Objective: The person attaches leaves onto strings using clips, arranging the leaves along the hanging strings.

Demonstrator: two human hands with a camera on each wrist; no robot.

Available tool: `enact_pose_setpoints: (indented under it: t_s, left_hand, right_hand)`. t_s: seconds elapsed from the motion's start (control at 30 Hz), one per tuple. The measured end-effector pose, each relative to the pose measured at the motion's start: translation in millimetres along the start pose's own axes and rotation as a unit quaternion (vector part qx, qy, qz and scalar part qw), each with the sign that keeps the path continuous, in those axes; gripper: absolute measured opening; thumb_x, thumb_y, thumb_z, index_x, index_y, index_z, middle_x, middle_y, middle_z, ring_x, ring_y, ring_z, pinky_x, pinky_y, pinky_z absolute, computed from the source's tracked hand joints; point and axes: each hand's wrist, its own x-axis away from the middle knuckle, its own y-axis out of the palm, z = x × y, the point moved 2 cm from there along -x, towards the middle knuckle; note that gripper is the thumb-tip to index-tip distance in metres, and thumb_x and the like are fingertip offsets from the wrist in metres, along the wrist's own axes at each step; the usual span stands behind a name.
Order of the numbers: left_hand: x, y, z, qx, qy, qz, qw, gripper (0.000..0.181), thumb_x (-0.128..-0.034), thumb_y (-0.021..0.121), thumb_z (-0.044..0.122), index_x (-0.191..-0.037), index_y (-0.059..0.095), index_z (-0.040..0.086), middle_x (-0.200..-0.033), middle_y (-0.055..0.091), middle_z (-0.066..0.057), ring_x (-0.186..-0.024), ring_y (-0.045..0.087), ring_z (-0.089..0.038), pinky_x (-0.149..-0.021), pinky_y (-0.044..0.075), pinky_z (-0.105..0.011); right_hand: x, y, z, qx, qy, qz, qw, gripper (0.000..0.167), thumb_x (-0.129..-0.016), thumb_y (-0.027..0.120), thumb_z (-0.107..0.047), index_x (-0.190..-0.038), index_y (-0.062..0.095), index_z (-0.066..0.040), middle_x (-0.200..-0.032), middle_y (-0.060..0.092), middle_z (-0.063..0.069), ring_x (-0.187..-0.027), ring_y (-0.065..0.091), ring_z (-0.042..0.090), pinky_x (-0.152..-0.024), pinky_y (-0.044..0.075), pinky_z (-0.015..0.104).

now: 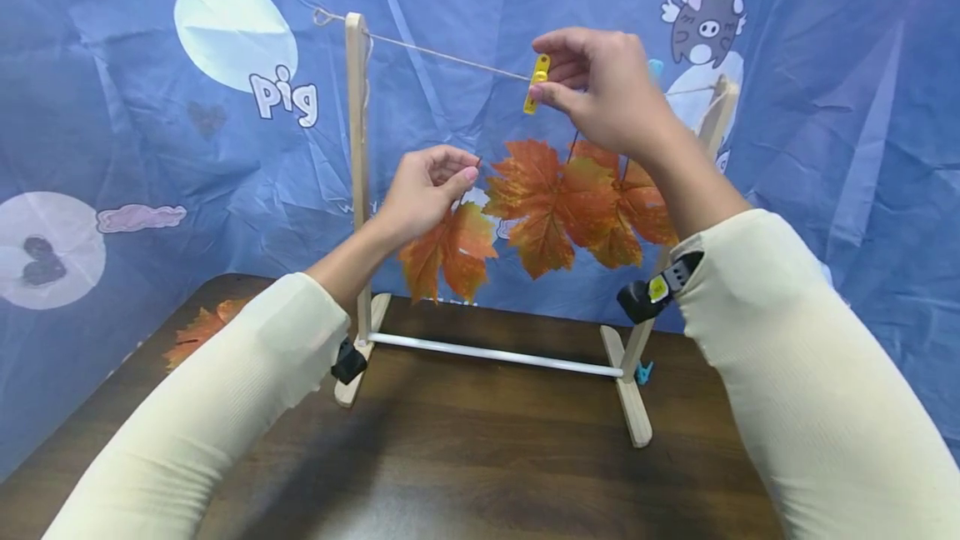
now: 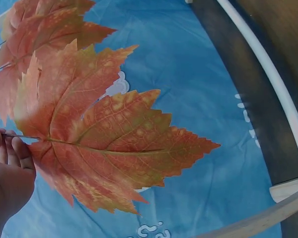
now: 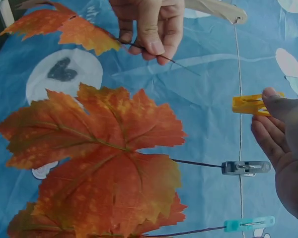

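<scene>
My left hand (image 1: 423, 194) pinches the thin stem of an orange artificial maple leaf (image 2: 104, 144), which hangs below the fingers. In the right wrist view the stem (image 3: 178, 63) sticks out past the fingertips, apart from the string. Higher up, my right hand (image 1: 611, 94) pinches a yellow clothespin (image 3: 246, 105) between thumb and fingers, at the string (image 1: 450, 59). Whether its jaws have closed on the string I cannot tell. Beside it, a grey clothespin (image 3: 231, 167) and a teal clothespin (image 3: 246, 224) hold stems of other maple leaves (image 1: 555, 202) on the string.
The string runs between a left wooden post (image 1: 357, 157) and a right wooden post (image 1: 718, 119), joined low down by a white rod (image 1: 487, 352). Another leaf (image 1: 198, 336) lies on the brown table (image 1: 480, 457) at left. A blue clothespin (image 1: 643, 372) lies by the right foot.
</scene>
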Motion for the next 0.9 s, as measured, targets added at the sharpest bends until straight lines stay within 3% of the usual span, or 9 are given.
enact_pose_setpoints:
  t_s: [0.27, 0.5, 0.9]
  left_hand:
    - [-11.5, 6.0, 4.9, 0.027, -0.002, 0.012, 0.9996, 0.024, -0.1028, 0.063, 0.011, -0.12, 0.068, -0.006, -0.115, 0.069, -0.023, -0.102, 0.066, -0.036, -0.081, 0.051, -0.027]
    - [-17.2, 3.9, 7.9, 0.015, 0.005, 0.015, 0.9998, 0.025, -0.1033, 0.062, 0.012, -0.121, 0.068, -0.004, -0.115, 0.069, -0.021, -0.096, 0.066, -0.025, -0.08, 0.051, -0.028]
    - [-25.2, 6.2, 16.2, -0.003, 0.011, 0.025, 0.9996, 0.026, -0.1035, 0.062, 0.014, -0.121, 0.069, -0.003, -0.111, 0.07, -0.015, -0.095, 0.066, -0.02, -0.083, 0.053, -0.029]
  right_hand:
    - [-9.6, -6.6, 4.9, 0.039, 0.027, 0.04, 0.9981, 0.041, -0.101, 0.065, -0.016, -0.139, 0.06, -0.002, -0.123, 0.068, 0.012, -0.111, 0.068, 0.019, -0.098, 0.052, 0.025]
    - [-17.8, -4.2, 2.1, 0.039, 0.024, 0.06, 0.9972, 0.036, -0.101, 0.065, -0.016, -0.134, 0.064, -0.002, -0.121, 0.069, 0.012, -0.111, 0.068, 0.02, -0.098, 0.052, 0.024]
    - [-28.3, 3.2, 3.2, 0.015, 0.035, 0.08, 0.9961, 0.023, -0.097, 0.071, -0.01, -0.118, 0.074, -0.001, -0.112, 0.075, 0.013, -0.1, 0.074, 0.021, -0.087, 0.056, 0.022]
